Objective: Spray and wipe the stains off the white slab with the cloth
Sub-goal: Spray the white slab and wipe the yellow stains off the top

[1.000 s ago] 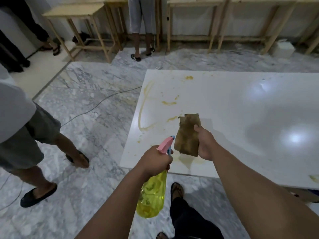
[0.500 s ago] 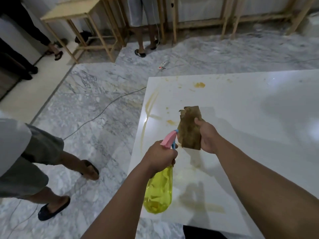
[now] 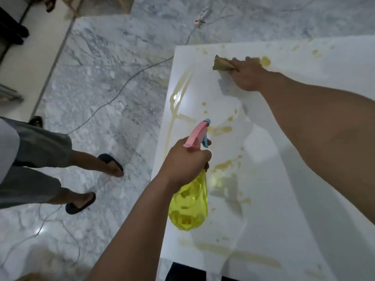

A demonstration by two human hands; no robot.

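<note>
1. White slab (image 3: 304, 138): fills the right half of the head view, its long side running away from the person and off to the right; left edge and far-left corner in sight, marble floor (image 3: 101, 88) beyond them.
2. Stains: yellow-brown. A blob (image 3: 265, 61) near the far edge; a long streak (image 3: 178, 94) along the left edge; scattered spots and smears (image 3: 221, 129) mid-slab; a wide smear (image 3: 233, 250) by the near edge.
3. Cloth (image 3: 223, 64): brown, bunched, flat on the slab near the far-left corner. The blob lies just right of it, close beside the hand.
4. Right hand (image 3: 246, 76): arm stretched far forward, fingers curled over the cloth, pressing it down.
5. Left hand (image 3: 185, 161): clenched round the neck of the spray bottle (image 3: 189, 205), yellow body hanging below, pink head (image 3: 197, 134) aimed forward over the mid-slab smears. Finger sits by the blue trigger; whether it is squeezed, cannot tell.
6. Key relation, as a judgement: the cloth hand is nearest the far blob, so a short sweep right would take it. The mid and near stains lie back toward the body, closer to the bottle hand; a pull of the cloth homeward along the slab's short way would reach them.
7. Surroundings: a bystander's legs in sandals (image 3: 81, 203) at left; a cable (image 3: 121, 88) across the floor to a power strip (image 3: 199, 19).
</note>
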